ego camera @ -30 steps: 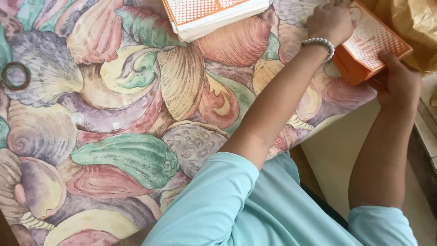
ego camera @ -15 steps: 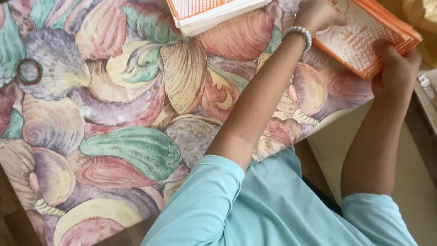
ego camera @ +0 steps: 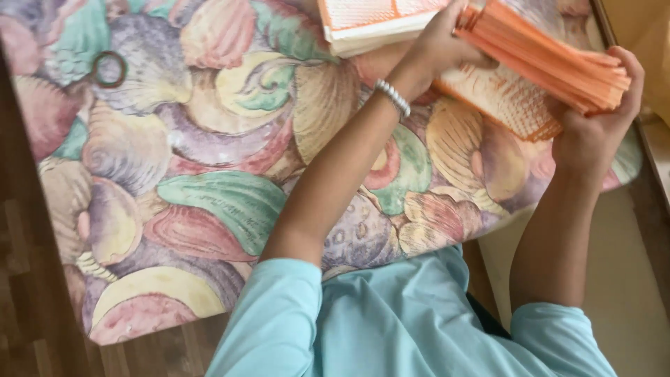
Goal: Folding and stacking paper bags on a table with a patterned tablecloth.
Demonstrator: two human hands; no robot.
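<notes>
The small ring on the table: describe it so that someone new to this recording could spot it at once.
Start at the table with the shell-pattern cloth and go to its far left corner. The ring lies flat there, alone, far from both hands. It is a dark, thin open hoop, unlike the orange stacks at the far right.

A table [ego camera: 174,209] fills most of the view, covered by a cloth printed with large seashells in pastel pink, green, purple and yellow. Dark wooden floorboards [ego camera: 28,307] show along the left edge and below the table's near corner, while a pale, smooth floor [ego camera: 628,279] lies to the right. Soft, even daylight falls across the cloth, with no hard shadows.
</notes>
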